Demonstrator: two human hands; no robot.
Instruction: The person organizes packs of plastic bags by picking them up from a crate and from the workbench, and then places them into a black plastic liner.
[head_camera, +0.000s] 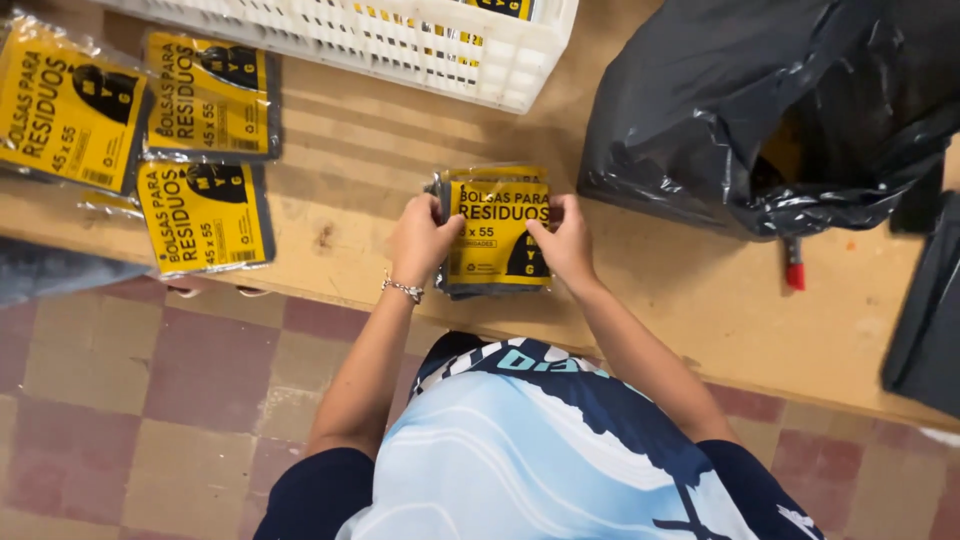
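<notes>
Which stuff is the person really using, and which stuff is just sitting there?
In use:
- yellow-labelled packet, held on the wooden table
- left hand on its left edge
- right hand on its right edge

Just lying about:
- three finished packets at the left
- white crate
- big black bag
- red-tipped tool

My one head-worn view, straight down

It looks close over my chest onto the wooden table (380, 150); floor tiles (120, 400) lie nearest me.

A long wooden table (380, 150) holds three yellow packs (205, 215) on the left, one yellow pack (497, 235) in the middle, a white basket (470, 55) at the far side, and a big black bag (740, 110) on the right.
</notes>
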